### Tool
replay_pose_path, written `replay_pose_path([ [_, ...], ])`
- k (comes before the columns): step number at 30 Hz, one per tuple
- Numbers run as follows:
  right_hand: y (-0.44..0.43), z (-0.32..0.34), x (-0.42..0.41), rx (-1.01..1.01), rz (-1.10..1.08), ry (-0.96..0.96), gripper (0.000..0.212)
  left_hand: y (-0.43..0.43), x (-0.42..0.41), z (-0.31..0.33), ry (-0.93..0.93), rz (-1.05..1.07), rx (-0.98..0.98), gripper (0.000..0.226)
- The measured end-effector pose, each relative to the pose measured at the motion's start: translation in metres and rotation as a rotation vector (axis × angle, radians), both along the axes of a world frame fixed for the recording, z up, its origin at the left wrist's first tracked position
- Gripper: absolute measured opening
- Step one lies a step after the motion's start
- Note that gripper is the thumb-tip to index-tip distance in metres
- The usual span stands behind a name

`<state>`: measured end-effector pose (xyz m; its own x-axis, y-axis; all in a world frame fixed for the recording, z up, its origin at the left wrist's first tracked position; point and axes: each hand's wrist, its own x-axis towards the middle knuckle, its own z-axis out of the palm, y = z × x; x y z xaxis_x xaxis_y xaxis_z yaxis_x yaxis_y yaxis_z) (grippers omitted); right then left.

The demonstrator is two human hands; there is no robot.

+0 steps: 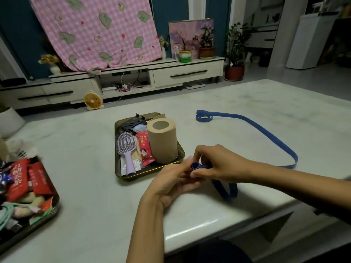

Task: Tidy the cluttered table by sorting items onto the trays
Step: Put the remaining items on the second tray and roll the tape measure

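A long blue strap (pixel 266 130) trails over the white table from a small coil at the far end to my hands. Its near end is rolled into a tight little roll, which my right hand (pixel 218 164) pinches from above while my left hand (pixel 171 183) holds it from below with curled fingers. A loop of the strap hangs under my right wrist. Just left of my hands stands a dark tray (pixel 181 155) holding a brown paper roll (pixel 162 141), a lilac hairbrush (pixel 126 147), a red packet (pixel 145 147) and a black clip.
A second tray (pixel 51 209) at the near left is heaped with red snack packets and other small items. The table's near edge (pixel 209 226) runs close below my hands. A white pot stands at the far left; a low cabinet and plants lie beyond.
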<state>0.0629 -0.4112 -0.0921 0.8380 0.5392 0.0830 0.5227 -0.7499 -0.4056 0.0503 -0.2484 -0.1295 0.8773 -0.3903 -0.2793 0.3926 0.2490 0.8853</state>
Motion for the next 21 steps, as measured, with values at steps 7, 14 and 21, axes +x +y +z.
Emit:
replay_pose_path([
  [7,0.002,-0.018,0.003,-0.126,-0.09,-0.342,0.026,-0.011,-0.005,-0.004,-0.083,0.078,-0.063,0.016],
  [14,-0.006,-0.007,0.002,-0.012,0.077,-0.021,0.026,-0.006,-0.003,-0.006,-0.118,0.003,0.025,0.019],
  [21,-0.009,0.011,-0.001,0.068,0.19,0.286,0.029,0.005,-0.002,-0.002,-0.117,-0.158,0.092,0.045],
])
